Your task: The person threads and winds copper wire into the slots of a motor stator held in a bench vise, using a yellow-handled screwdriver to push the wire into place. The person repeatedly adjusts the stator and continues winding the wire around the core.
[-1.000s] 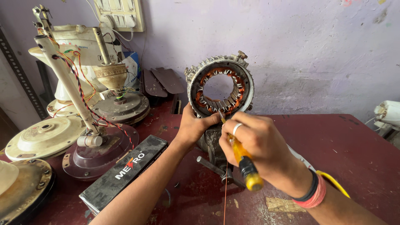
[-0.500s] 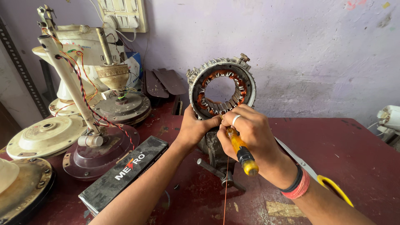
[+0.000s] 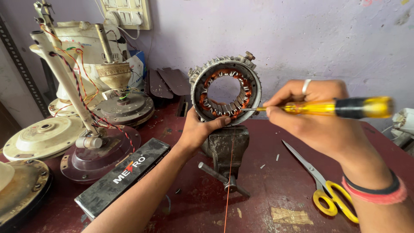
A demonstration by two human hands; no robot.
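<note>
Head view: right hand (image 3: 319,114) grip holds screwdriver (image 3: 319,107), axis horizontal, tip left into stator (image 3: 254,82).

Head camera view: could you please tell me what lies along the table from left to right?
Cream fan cover → dark flat box → left hand on the motor stator → bench vise → yellow-handled scissors.

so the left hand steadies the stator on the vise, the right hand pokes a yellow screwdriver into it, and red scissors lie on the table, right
Not quite: the scissors have yellow handles, not red, as the head view shows. The rest holds: the left hand steadies the stator on the vise, and the right hand pokes a yellow screwdriver into it; the scissors lie on the table.
</note>
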